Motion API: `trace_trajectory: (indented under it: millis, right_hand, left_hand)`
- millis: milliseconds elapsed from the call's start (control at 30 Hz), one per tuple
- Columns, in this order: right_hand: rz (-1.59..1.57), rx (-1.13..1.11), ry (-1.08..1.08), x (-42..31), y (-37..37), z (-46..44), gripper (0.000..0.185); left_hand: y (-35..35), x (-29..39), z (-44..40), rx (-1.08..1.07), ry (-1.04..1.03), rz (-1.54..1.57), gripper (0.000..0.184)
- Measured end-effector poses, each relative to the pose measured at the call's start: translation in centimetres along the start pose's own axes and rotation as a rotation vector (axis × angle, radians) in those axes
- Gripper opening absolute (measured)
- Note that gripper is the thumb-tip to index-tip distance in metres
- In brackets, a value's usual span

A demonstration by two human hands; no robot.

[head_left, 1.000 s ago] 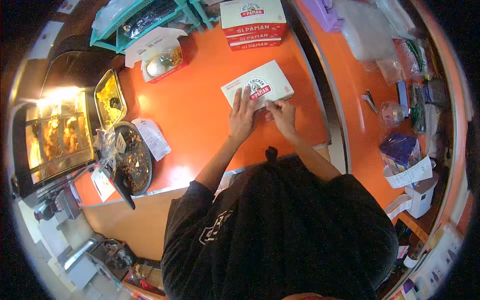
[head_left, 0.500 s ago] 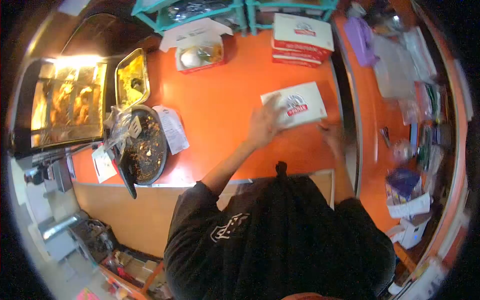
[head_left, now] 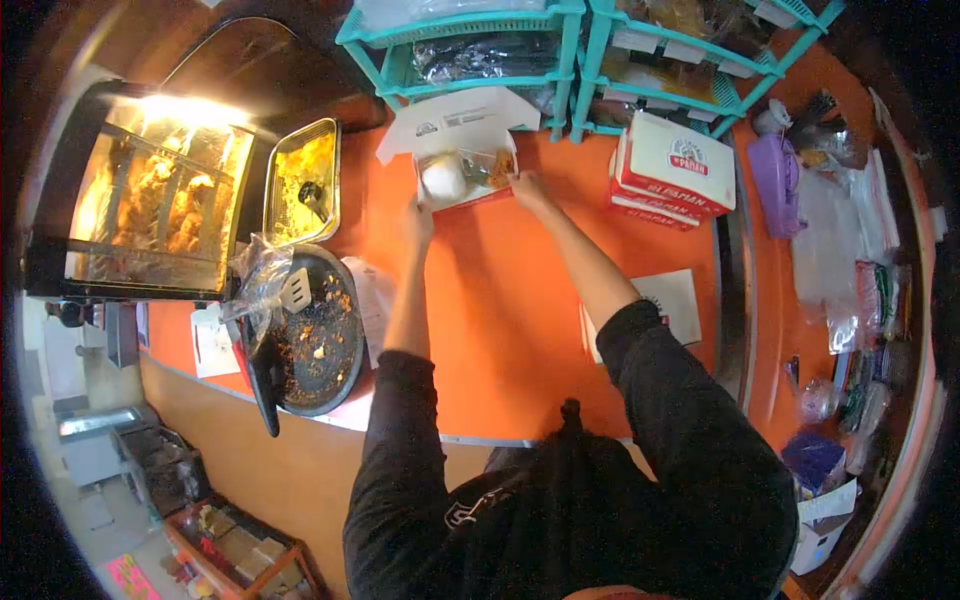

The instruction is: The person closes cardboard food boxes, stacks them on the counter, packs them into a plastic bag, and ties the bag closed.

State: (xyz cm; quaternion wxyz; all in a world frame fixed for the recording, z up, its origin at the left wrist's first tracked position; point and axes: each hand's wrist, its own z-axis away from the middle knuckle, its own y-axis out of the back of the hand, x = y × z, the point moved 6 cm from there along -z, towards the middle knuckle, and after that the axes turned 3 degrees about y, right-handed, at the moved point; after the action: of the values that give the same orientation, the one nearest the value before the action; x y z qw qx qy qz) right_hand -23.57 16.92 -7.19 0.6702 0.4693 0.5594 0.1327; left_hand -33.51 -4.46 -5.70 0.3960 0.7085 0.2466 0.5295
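Observation:
At the back of the orange table, an open cardboard food box (head_left: 470, 203) has its white lid (head_left: 462, 120) folded back. Inside it lie a white rounded mound (head_left: 444, 178), which looks like rice, and brown food (head_left: 502, 168) beside a clear plastic packet. My left hand (head_left: 419, 220) grips the box's left front corner, fingers closed. At the right front corner my right hand (head_left: 530, 190) is closed on the same box. A closed white box (head_left: 672, 305) lies near the table's right side, partly covered by my right sleeve.
Several closed boxes (head_left: 675, 165) are stacked at the back right, before teal racks (head_left: 572, 75). On the left stand a lit food warmer (head_left: 165, 200), a metal tray (head_left: 328, 235) of yellow food and a dark stone mortar (head_left: 318, 375) with a slotted spatula (head_left: 296, 290).
Both hands have left the closed box on the right and reached forward to the open box, taking hold of its front corners. The camera view has shifted.

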Motion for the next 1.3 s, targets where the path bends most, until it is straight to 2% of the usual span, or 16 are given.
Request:
trace_trajectory:
  millis: [100,200,300,400,533,633,733,800,833,900,967,1033,1100,1167,1233,1300]
  right_hand:
    - [0.021,-0.163,-0.053,-0.6,0.4,2.5,0.033]
    - [-0.108,-0.311,-0.208,-4.1,7.6,8.3,0.036]
    - [-0.11,-0.192,-0.057,-3.3,13.9,13.1,0.032]
    - [-0.262,-0.112,-0.098,-4.1,23.1,21.1,0.03]
    - [-0.3,-0.035,-0.298,-0.2,29.2,29.1,0.03]
    - [-0.279,-0.111,-0.305,6.8,26.6,31.5,0.034]
    - [-0.182,-0.069,-0.231,7.4,27.8,32.2,0.038]
    - [-0.126,0.053,-0.269,7.1,30.9,31.8,0.036]
    - [-0.064,0.179,-0.307,6.6,33.4,31.0,0.035]
    - [0.199,0.581,0.042,1.9,37.8,28.6,0.038]
    - [0.286,0.706,0.329,1.2,37.6,24.9,0.04]
    - [0.28,0.509,0.238,3.3,35.3,22.8,0.035]
    - [0.299,0.324,0.094,4.8,33.7,22.6,0.024]
    - [0.211,0.344,0.06,5.3,31.7,26.4,0.014]
    - [0.096,0.352,0.085,6.7,28.5,28.7,0.011]
    - [-0.385,0.523,-0.019,7.8,27.7,30.2,0.005]
  left_hand:
    - [2.0,-0.9,5.4,-0.077,0.028,0.078,0.025]
    - [5.7,2.2,11.2,-0.169,0.033,0.181,0.023]
    - [11.5,9.7,16.4,-0.192,0.024,0.265,0.02]
    - [14.4,15.4,21.6,-0.218,-0.031,0.283,0.017]
    - [12.3,21.5,27.1,-0.212,-0.217,0.449,0.017]
    - [6.4,21.5,28.7,-0.347,-0.303,0.337,0.019]
    - [7.5,22.3,29.1,-0.381,-0.227,0.36,0.027]
    - [9.8,21.8,27.9,-0.226,-0.205,0.29,0.037]
    - [12.1,22.4,26.8,0.015,-0.252,0.282,0.041]
    - [15.6,24.7,24.3,0.356,-0.39,0.245,0.044]
    - [15.8,25.9,21.7,0.462,-0.483,0.218,0.044]
    - [12.2,26.3,19.4,0.032,-0.473,-0.146,0.038]
    - [10.9,25.6,21.6,-0.061,-0.353,-0.286,0.029]
    - [9.3,23.8,25.8,0.049,-0.455,-0.151,0.022]
    - [7.6,22.1,29.1,0.011,-0.422,0.326,0.022]
    - [6.2,22.4,29.8,0.016,-0.384,0.506,0.022]
